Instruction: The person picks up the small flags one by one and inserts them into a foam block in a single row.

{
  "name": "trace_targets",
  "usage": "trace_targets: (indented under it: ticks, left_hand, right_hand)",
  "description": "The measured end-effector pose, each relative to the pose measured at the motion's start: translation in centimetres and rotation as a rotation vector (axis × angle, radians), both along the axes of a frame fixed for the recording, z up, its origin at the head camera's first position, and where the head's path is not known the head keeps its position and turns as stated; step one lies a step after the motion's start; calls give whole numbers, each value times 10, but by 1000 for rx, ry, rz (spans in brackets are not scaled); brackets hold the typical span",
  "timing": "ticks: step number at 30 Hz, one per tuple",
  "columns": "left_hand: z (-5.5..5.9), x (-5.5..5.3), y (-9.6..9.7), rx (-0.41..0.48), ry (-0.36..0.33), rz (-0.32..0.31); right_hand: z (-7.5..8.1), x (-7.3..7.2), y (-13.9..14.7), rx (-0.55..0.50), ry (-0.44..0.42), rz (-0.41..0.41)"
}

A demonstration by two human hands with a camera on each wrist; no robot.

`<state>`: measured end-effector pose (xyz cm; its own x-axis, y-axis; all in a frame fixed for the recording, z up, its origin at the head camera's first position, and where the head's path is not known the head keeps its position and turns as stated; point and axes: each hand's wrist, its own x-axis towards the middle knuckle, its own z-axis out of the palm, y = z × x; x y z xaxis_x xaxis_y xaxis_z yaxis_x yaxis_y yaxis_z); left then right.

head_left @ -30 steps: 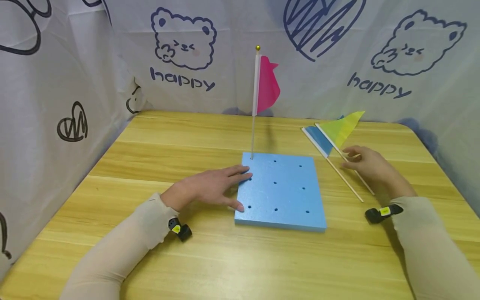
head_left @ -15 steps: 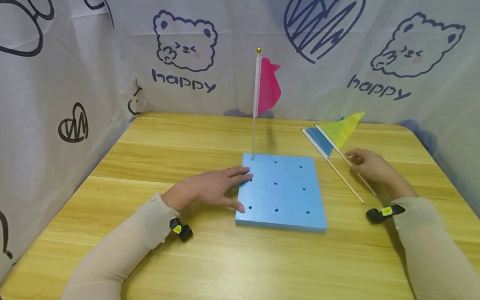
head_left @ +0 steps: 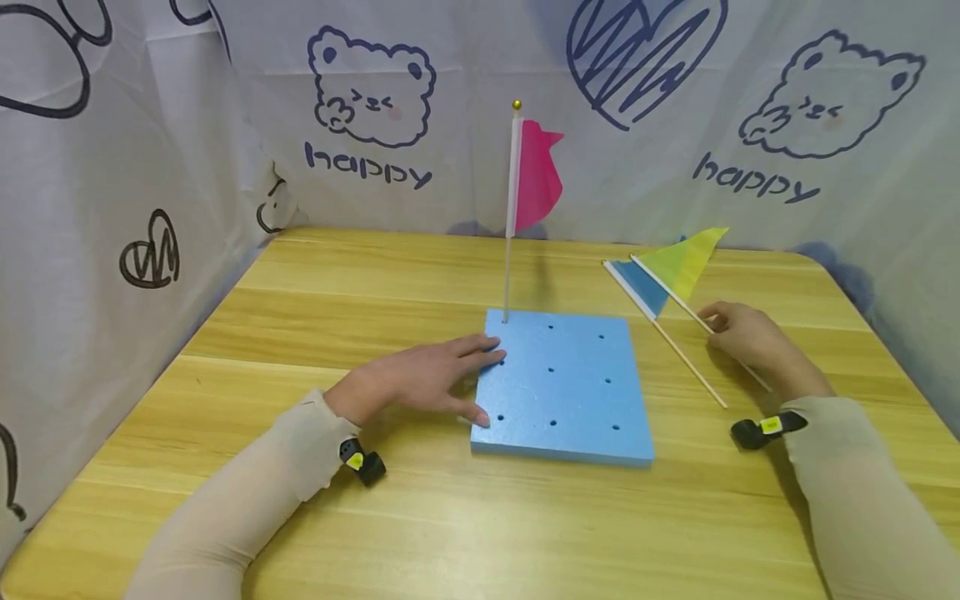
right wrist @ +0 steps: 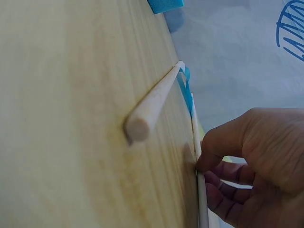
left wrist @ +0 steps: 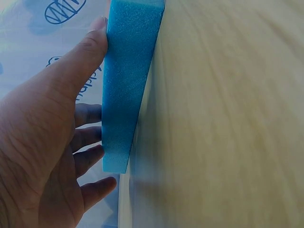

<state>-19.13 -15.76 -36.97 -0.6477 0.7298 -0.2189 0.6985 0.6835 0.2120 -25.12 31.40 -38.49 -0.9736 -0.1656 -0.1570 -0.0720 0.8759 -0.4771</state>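
Note:
My left hand (head_left: 420,375) rests on the left edge of a light-blue foam board (head_left: 577,396) with several small holes, fingers spread over its top; the left wrist view shows the thumb on the board's upper face (left wrist: 126,85). A pink flag (head_left: 536,179) with a gold tip stands upright in the far-left hole. To the right, my right hand (head_left: 750,337) pinches the wooden stick of a yellow flag (head_left: 686,260). In the right wrist view, thumb and fingers meet on that stick (right wrist: 202,199). Beside it a blue flag (head_left: 640,283) lies on the table, partly under the yellow cloth.
The wooden table (head_left: 480,525) carries everything. A white cloth (head_left: 487,50) with bear drawings and lettering hangs behind it and along the sides. Black cameras are strapped to both wrists, the left camera (head_left: 367,467) close to the tabletop.
My right hand has closed its fingertips on the yellow flag's stick, whose lower end has swung slightly right. The left hand and the board hold their place.

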Motion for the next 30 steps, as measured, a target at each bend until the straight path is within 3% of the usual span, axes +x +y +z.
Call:
trace_targets:
  ticks: [5,9,16,21,30]
  left_hand:
    - [0,0,0,6,-6,3]
    - [-1,0,0,5,-1,-4]
    - [1,1,0,10,-1,-7]
    - [2,1,1,14,1,-13]
    - [2,0,1,9,0,-4]
  right_hand:
    - [3,1,-1,45,4,-9]
    - [3,1,0,-9,-37,-15]
    - [6,3,2,-205,-120,-13]
    - [13,5,0,-269,-103,-19]
    - [20,6,-7,-536,-74,-9]
